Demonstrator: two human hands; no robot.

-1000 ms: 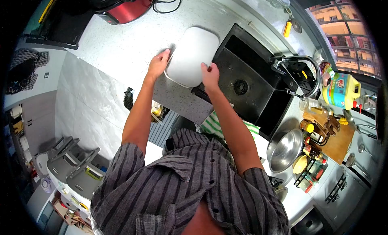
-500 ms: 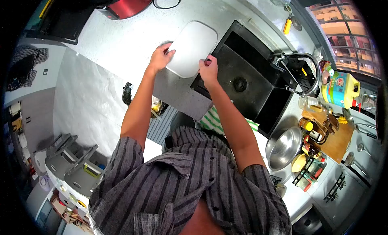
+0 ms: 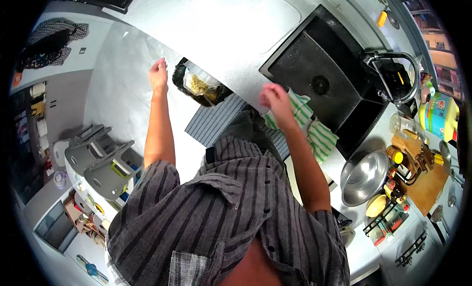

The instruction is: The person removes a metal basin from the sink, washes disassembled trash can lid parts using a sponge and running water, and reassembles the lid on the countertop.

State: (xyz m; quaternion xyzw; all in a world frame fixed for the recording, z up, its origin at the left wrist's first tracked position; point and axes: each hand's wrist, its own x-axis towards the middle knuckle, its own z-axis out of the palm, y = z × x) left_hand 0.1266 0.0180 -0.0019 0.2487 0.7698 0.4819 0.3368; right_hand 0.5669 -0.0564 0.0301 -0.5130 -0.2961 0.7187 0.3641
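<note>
My left hand (image 3: 158, 75) is off the counter above the floor, fingers drawn together, with no object showing in them. To its right stands a bin (image 3: 201, 84) lined with a black bag, with yellowish scraps inside. My right hand (image 3: 276, 99) is at the counter's front edge, blurred by motion; whether it holds anything is hidden. Green-and-white striped cloths (image 3: 322, 141) hang just beside and below it. The white rounded board (image 3: 279, 21) lies on the counter left of the black sink (image 3: 317, 65), touched by neither hand and partly lost in glare.
A curved faucet (image 3: 413, 84) stands behind the sink. To the right are a steel bowl (image 3: 365, 179), a yellow bowl (image 3: 376, 206), bottles, a cutting board (image 3: 427, 187) and a detergent jug (image 3: 437, 116). A striped grey mat (image 3: 214, 121) lies on the floor; grey chairs (image 3: 105, 168) stand left.
Both hands have left the white board and drawn back toward the counter's front, the left one out over the floor. The view has shifted, showing the bin fully and leaving the red cooker out of sight.
</note>
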